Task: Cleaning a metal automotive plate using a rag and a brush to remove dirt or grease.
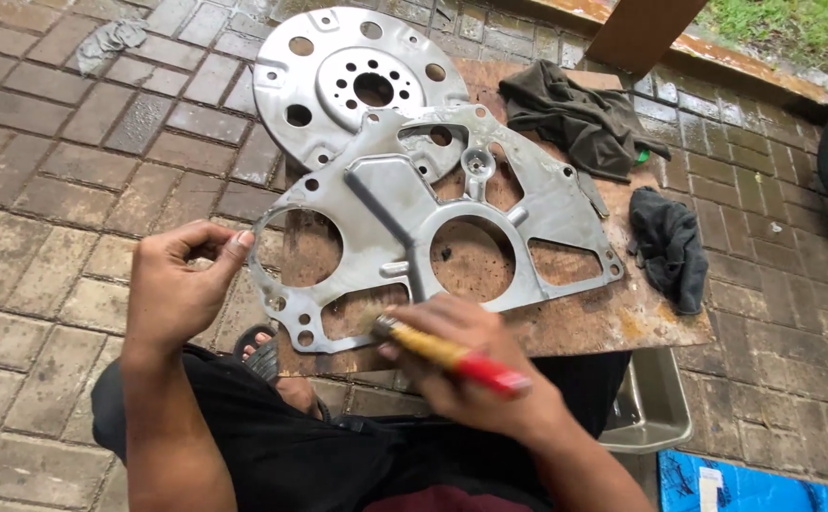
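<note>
Flat grey metal engine plate with large round holes and triangular cutouts (490, 204), lying flat on rusty brown board, left edge overhanging. Yellow-and-red-handled brush (447, 356) tilted, bristle end on plate's near edge, red end toward the person.

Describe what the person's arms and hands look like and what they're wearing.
Both arms are bare, with no sleeves in sight. The left hand and right hand wear no gloves, rings or watch. Fingernails are short. Below them, black clothing covers the lap.

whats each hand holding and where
Right hand grips a paintbrush by its yellow-red handle; left hand pinches the metal plate at its left edge.
</note>
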